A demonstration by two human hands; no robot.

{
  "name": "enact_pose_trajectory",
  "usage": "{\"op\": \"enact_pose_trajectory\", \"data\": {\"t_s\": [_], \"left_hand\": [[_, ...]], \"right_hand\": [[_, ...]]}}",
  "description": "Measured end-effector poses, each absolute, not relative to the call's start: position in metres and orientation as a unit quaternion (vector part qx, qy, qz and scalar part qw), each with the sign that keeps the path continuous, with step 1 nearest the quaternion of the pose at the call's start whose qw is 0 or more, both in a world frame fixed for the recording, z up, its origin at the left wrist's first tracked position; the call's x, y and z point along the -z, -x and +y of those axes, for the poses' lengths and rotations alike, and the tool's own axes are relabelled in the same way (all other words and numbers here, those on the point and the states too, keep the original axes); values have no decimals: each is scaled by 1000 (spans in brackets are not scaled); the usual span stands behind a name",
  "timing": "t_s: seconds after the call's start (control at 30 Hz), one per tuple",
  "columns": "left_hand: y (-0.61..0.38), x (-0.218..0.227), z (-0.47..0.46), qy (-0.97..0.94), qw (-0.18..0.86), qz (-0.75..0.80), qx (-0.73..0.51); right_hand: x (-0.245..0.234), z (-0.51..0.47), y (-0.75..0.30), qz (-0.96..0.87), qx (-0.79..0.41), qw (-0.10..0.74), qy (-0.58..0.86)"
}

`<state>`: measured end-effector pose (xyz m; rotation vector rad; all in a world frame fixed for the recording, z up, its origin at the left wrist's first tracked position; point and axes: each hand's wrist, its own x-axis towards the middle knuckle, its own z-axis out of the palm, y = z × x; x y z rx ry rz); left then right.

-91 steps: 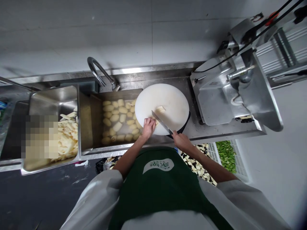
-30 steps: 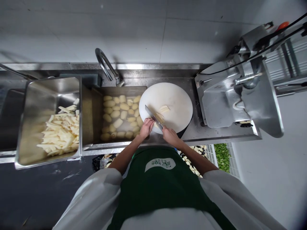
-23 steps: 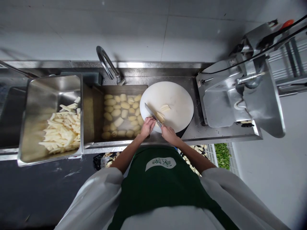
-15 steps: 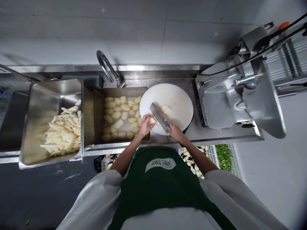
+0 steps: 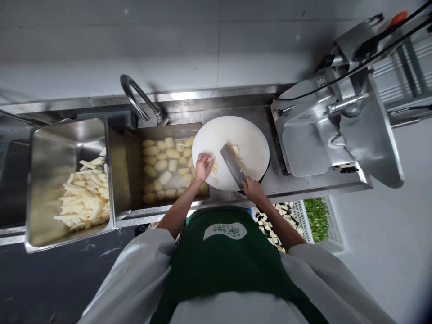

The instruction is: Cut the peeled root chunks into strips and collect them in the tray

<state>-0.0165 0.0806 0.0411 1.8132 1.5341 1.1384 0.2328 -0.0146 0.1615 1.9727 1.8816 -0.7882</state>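
A round white cutting board (image 5: 216, 135) lies on the steel counter. My right hand (image 5: 254, 189) is wrapped round the handle of a cleaver (image 5: 232, 165), whose broad blade slants across the board. Pale potato slices (image 5: 235, 150) lie just beyond the blade, partly hidden by it. At the board's left side my left hand (image 5: 203, 168) has its fingers curled on a few cut potato strips (image 5: 214, 169), whose ends show beside the fingertips. A gap of bare board separates the left hand from the blade.
Left of the board, a sink (image 5: 172, 130) holds peeled potatoes (image 5: 162, 164) in water under a curved faucet (image 5: 138, 96). Farther left stands a deep steel pan (image 5: 45, 189) with potato strips (image 5: 86, 198). A metal slicer (image 5: 340, 121) stands at right; crates of cut vegetables (image 5: 315, 220) sit below.
The cleaver and right hand have moved slightly right, away from the left hand. The piece by the left hand now shows as separate strips. The whole view has shifted a little.
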Motion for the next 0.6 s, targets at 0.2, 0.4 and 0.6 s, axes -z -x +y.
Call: {"op": "enact_pose_trajectory", "data": {"t_s": [0.2,0.4,0.6], "left_hand": [[28,-46,47,-732,223,518,-381],[37,-55,47,-717,247,522,-390],[-16,-51,111,-692,234,558,-394]], "right_hand": [[-164,-22,-232,651,281,165,-686],[-183,-33,-241,660,263,141,-689],[-188,-19,-278,589,199,109,-775]]}}
